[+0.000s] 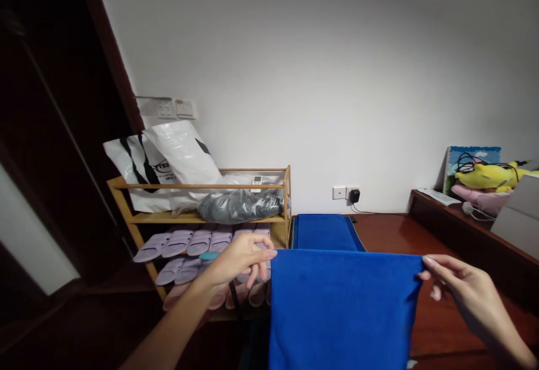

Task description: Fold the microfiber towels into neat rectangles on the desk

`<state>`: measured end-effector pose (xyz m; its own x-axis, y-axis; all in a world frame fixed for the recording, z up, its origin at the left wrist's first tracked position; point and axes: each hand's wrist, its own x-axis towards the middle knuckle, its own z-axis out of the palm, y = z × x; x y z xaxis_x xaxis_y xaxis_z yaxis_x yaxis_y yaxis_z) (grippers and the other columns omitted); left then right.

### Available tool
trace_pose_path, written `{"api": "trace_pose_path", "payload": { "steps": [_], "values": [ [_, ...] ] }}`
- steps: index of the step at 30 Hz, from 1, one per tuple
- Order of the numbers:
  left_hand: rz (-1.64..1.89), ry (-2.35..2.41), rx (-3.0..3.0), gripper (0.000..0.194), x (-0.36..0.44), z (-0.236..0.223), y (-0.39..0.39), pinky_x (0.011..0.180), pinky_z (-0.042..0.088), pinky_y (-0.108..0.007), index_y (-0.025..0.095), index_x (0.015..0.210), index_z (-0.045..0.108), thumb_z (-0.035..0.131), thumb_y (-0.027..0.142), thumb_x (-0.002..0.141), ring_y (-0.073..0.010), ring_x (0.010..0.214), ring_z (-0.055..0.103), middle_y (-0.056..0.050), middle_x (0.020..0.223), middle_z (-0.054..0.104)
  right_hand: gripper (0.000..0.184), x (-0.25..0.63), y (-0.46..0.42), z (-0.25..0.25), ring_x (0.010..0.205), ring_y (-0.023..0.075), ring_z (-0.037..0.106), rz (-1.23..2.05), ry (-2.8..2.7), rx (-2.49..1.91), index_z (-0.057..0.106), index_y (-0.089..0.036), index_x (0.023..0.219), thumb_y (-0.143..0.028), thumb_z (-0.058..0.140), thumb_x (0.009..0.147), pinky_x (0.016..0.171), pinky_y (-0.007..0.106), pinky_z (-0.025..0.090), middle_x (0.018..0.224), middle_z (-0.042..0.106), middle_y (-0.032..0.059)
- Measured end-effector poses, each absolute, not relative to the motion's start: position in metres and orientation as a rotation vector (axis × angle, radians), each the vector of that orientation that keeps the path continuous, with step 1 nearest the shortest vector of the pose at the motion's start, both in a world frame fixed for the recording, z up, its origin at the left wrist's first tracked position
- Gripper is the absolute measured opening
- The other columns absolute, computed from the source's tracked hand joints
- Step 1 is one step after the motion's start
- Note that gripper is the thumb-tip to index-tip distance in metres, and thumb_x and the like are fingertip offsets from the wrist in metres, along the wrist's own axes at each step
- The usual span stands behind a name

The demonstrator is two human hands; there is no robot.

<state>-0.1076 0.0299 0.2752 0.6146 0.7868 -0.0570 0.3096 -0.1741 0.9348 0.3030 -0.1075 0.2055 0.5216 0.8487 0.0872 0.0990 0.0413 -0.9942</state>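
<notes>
A plain blue cloth (343,308) hangs stretched between my two hands, its top edge nearly level and its lower part running out of view. My left hand (248,257) pinches the upper left corner between thumb and forefinger, the other fingers curled loosely. At the upper right corner, my right hand (458,283) is closed on the cloth in a similar pinch. Behind the raised cloth, another blue fabric piece (326,231) with a greenish edge lies flat on the reddish-brown wooden surface (385,232); its near part is hidden.
A wooden rack (202,186) at left holds lilac slippers (197,241), white bags (181,151), a plastic-wrapped dark bundle (240,206) and a remote (256,183). A black plug (353,196) sits in the wall socket. At right, a raised ledge (433,210) carries a yellow plush toy (488,178).
</notes>
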Motion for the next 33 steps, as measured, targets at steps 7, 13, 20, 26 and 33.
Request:
{"api": "trace_pose_path", "payload": {
  "steps": [7,13,20,26,33],
  "values": [
    [0.733,0.97,1.583,0.038,-0.079,0.199,0.077,0.036,0.023,-0.017,0.014,0.075,0.053,0.069,0.048,0.07,-0.0133,0.04,0.06,-0.009,0.065,0.071,0.045,0.305,-0.047,0.148,0.067,0.0193,0.066,0.81,-0.815,-1.363,0.066,-0.01,0.086,-0.049,0.074,0.064,0.053,0.023,0.049,0.078,0.071,0.0117],
    [0.842,1.088,1.467,0.034,-0.05,0.139,0.135,0.037,0.027,-0.017,0.015,0.071,0.052,0.07,0.044,0.073,-0.0156,0.046,0.064,-0.007,0.061,0.069,0.047,0.313,0.007,0.102,0.077,0.0227,0.068,0.848,-0.753,-1.265,0.067,-0.012,0.086,-0.049,0.077,0.059,0.061,0.026,0.053,0.079,0.072,0.0112],
    [0.811,1.248,1.325,0.025,-0.022,0.085,0.185,0.045,0.042,-0.02,0.012,0.078,0.057,0.062,0.035,0.086,-0.0109,0.052,0.062,-0.001,0.065,0.065,0.051,0.323,0.059,0.05,0.073,0.0232,0.068,0.868,-0.743,-1.281,0.066,-0.013,0.078,-0.054,0.079,0.049,0.061,0.028,0.055,0.074,0.072,0.0107],
    [0.774,1.305,1.216,0.023,-0.007,0.046,0.206,0.067,0.054,-0.03,0.014,0.101,0.059,0.054,0.034,0.091,-0.013,0.074,0.063,-0.002,0.091,0.064,0.054,0.325,0.084,0.003,0.087,0.0277,0.067,0.895,-0.779,-1.285,0.065,-0.014,0.084,-0.055,0.076,0.051,0.073,0.036,0.056,0.085,0.072,0.0124],
    [0.802,1.319,1.221,0.026,-0.001,0.031,0.224,0.073,0.054,-0.035,0.014,0.107,0.058,0.055,0.034,0.091,-0.0154,0.082,0.063,-0.004,0.099,0.064,0.053,0.333,0.119,-0.022,0.097,0.0291,0.065,0.862,-0.923,-1.374,0.063,-0.015,0.098,-0.051,0.07,0.06,0.079,0.041,0.055,0.1,0.07,0.0147]
  ]
}}
